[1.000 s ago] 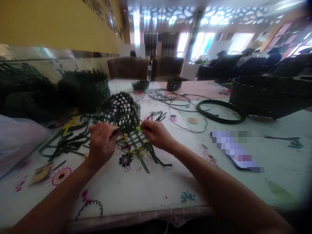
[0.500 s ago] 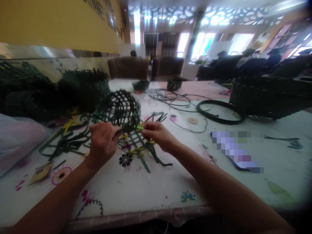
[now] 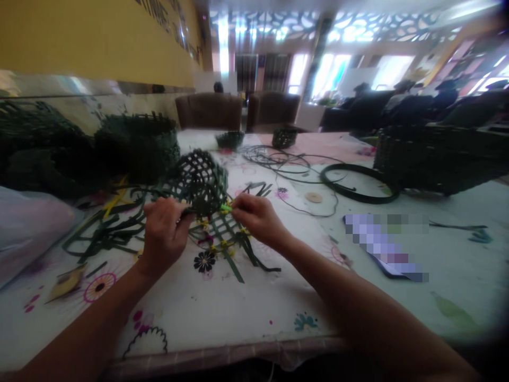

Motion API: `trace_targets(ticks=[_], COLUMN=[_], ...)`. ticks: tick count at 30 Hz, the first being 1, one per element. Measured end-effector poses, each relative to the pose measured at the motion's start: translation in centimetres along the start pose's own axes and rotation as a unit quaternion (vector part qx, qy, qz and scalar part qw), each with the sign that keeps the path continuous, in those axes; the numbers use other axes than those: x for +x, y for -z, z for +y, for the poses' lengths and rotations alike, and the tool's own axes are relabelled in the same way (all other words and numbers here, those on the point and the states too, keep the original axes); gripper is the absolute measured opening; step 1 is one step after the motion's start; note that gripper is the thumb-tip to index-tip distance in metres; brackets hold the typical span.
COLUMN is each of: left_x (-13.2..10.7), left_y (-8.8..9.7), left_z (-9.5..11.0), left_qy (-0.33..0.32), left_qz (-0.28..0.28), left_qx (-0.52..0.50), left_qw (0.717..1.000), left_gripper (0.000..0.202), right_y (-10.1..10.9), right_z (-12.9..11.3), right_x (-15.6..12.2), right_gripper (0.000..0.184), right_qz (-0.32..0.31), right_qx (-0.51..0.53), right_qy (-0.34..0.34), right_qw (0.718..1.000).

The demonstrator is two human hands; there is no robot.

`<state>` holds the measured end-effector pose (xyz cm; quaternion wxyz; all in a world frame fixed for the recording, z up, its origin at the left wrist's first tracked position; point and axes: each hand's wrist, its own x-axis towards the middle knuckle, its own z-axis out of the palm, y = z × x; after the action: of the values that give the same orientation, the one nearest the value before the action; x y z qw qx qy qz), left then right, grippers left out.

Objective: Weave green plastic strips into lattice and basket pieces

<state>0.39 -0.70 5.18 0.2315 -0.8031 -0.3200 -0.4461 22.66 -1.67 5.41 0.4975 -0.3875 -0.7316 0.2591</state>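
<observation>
A small dark green open-weave basket point(image 3: 201, 172) is tilted between my hands above the table. My left hand point(image 3: 164, 228) is closed at its near left side, gripping a dark part of the basket by the thumb. In a pinch, my right hand point(image 3: 256, 216) holds a thin bright green piece point(image 3: 225, 208), whose tip points at the basket's right side; its kind is unclear. Just below lies a flat lattice of green strips point(image 3: 226, 229) with yellow ties along its edge. Loose dark green strips point(image 3: 105, 231) lie left of my left hand.
Larger dark woven baskets stand at left point(image 3: 137, 140) and right point(image 3: 437, 159). A coil of dark strip point(image 3: 360, 183), thin looped cane point(image 3: 278, 159) and a blurred-out phone-like object point(image 3: 384, 249) lie on the right. A plastic bag point(image 3: 32, 228) sits at the left edge.
The basket has turned and tipped, so a denser dark part now faces me. My left hand has shifted slightly left; the bright green piece has moved slightly left.
</observation>
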Motion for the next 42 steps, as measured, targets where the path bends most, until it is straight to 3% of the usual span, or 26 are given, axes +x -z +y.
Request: trace_targets(ticks=[3, 8, 12, 14, 16, 19, 21, 24, 26, 27, 30, 33, 36, 38, 40, 42], left_x=[0.1, 0.1, 0.0, 0.0, 0.1, 0.1, 0.0, -0.1, -0.1, -0.1, 0.0, 0.0, 0.0, 0.0, 0.0, 0.1], left_y=[0.1, 0.1, 0.0, 0.0, 0.0, 0.0, 0.0, 0.0, 0.0, 0.0, 0.0, -0.1, -0.2, -0.2, -0.2, -0.1], left_z=[-0.1, -0.3, -0.2, -0.1, 0.1, 0.2, 0.2, 0.0, -0.1, -0.1, -0.2, -0.2, -0.1, 0.0, 0.1, 0.1], left_qy=[-0.007, -0.010, -0.035, -0.039, -0.045, -0.053, -0.050, -0.030, -0.017, -0.013, -0.016, -0.030, -0.045, -0.052, -0.059, -0.069], left_qz=[-0.001, -0.008, -0.018, -0.024, -0.027, -0.022, -0.022, -0.027, -0.025, -0.024, -0.026, -0.032, -0.030, -0.031, -0.041, -0.058], left_qx=[-0.005, 0.018, 0.029, 0.029, 0.025, 0.024, 0.029, 0.036, 0.040, 0.043, 0.048, 0.047, 0.047, 0.051, 0.056, 0.056], left_qw=[1.000, 1.000, 0.999, 0.999, 0.998, 0.998, 0.998, 0.999, 0.999, 0.999, 0.998, 0.998, 0.997, 0.997, 0.996, 0.994], left_gripper=[0.009, 0.010, 0.008, 0.009, 0.011, 0.011, 0.010, 0.008, 0.009, 0.010, 0.011, 0.011, 0.011, 0.012, 0.014, 0.014], right_y=[-0.3, -0.6, -0.5, -0.5, -0.5, -0.6, -0.6, -0.4, -0.3, -0.3, -0.2, 0.2, 0.5, 0.5, 0.5, 0.7], right_z=[0.4, 0.0, 0.0, 0.1, 0.2, 0.2, 0.1, 0.1, 0.3, 0.5, 1.3, 1.8, 1.8, 1.5, 1.1, 0.8], right_x=[0.0, -0.2, -0.2, -0.1, -0.1, 0.0, 0.1, 0.0, -0.2, -0.2, -0.5, -0.5, -0.3, -0.1, 0.0, 0.2], right_gripper=[0.008, 0.008, 0.013, 0.012, 0.012, 0.014, 0.012, 0.006, 0.009, 0.012, 0.022, 0.027, 0.027, 0.028, 0.028, 0.025], right_qz=[0.026, 0.054, 0.057, 0.057, 0.042, -0.019, -0.041, -0.017, -0.010, -0.017, -0.053, -0.058, -0.047, -0.039, -0.033, -0.041], right_qx=[0.008, -0.122, -0.134, -0.094, 0.015, 0.230, 0.285, 0.181, 0.023, -0.064, -0.286, -0.408, -0.442, -0.430, -0.387, -0.298], right_qy=[-0.035, 0.098, 0.097, 0.050, -0.051, -0.210, -0.239, -0.164, -0.064, -0.010, 0.118, 0.187, 0.225, 0.237, 0.223, 0.168], right_qw=[0.999, 0.986, 0.985, 0.993, 0.998, 0.950, 0.927, 0.970, 0.998, 0.998, 0.949, 0.892, 0.867, 0.870, 0.894, 0.939])
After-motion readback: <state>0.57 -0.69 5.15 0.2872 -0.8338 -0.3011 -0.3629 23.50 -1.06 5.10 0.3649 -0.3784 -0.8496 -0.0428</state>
